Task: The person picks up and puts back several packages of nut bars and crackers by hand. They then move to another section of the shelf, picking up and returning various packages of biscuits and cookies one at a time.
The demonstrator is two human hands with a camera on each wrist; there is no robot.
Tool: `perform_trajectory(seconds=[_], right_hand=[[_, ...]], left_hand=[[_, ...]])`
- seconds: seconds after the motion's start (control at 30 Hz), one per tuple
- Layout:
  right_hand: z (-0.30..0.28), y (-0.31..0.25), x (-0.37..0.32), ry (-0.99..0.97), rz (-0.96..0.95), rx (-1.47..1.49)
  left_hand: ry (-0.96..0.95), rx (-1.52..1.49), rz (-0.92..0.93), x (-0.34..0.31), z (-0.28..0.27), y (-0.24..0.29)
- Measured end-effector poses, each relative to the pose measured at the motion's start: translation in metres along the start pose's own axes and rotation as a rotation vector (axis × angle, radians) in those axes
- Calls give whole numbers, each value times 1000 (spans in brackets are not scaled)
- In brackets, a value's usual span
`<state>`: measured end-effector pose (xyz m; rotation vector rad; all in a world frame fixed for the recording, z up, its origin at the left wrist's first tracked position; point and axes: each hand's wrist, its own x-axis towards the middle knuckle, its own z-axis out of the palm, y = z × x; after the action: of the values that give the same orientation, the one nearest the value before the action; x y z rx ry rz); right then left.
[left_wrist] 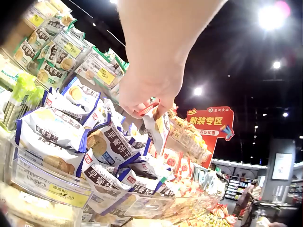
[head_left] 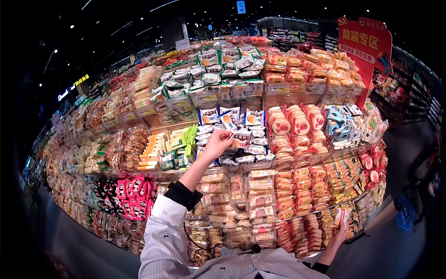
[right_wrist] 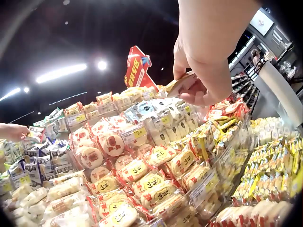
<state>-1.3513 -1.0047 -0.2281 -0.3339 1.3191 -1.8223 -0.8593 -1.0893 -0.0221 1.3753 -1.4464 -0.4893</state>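
My left hand [head_left: 218,143] is over the bin of white and blue biscuit packets [head_left: 254,118], pinching one biscuit packet [left_wrist: 158,126] by its edge between thumb and fingers. This packet has a white wrapper with a biscuit picture, and it is lifted above the others in the left wrist view. Low on the right, my right hand [head_left: 338,238] holds a small white and red snack packet [head_left: 342,216] in front of the lower shelf. In the right wrist view, thumb and fingers grip that packet [right_wrist: 181,86], partly hiding it.
Stepped shelves of wrapped snacks spread around both hands. Red-wrapped round crackers [head_left: 280,125] lie right of the biscuit bin, pink packets [head_left: 134,193] lower left. Clear bin fronts carry price labels [left_wrist: 66,195]. A red sign [head_left: 364,42] stands behind on the right, beside a dark aisle [head_left: 404,153].
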Motion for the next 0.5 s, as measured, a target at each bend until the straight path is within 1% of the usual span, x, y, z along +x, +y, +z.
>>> perform_trajectory(seconds=[0.03,0.07,0.1,0.13,0.2,0.27,0.33,0.4,0.43,0.47,0.5], right_hand=[[-2,4,5,-18,10,-24],[-4,8,9,-38,21,-49],[-5,13,12,-14,24,-36],[-3,15,13,-16,26,-46],[-2,19,14,-107,26,-12],[-4,22,15,-82,34,-38],[-5,27,17,-107,36,22],[-2,27,15,-100,50,10],[4,25,8,-90,52,28],[7,23,4,-91,61,15],[10,22,1,-103,65,10]], left_hand=[[1,1,-1,-1,-2,3],[3,-62,-44,-3,-4,5],[7,-127,-89,-6,-7,4],[-1,-149,-84,-7,-11,2],[15,-112,-59,-12,-22,-4],[64,-28,56,-15,-36,-20],[106,-156,-152,-31,-49,-2],[162,-132,-203,-39,-65,-5],[208,-151,-228,-48,-67,5],[182,-69,-265,-53,-77,4],[210,-217,-218,-58,-77,2]])
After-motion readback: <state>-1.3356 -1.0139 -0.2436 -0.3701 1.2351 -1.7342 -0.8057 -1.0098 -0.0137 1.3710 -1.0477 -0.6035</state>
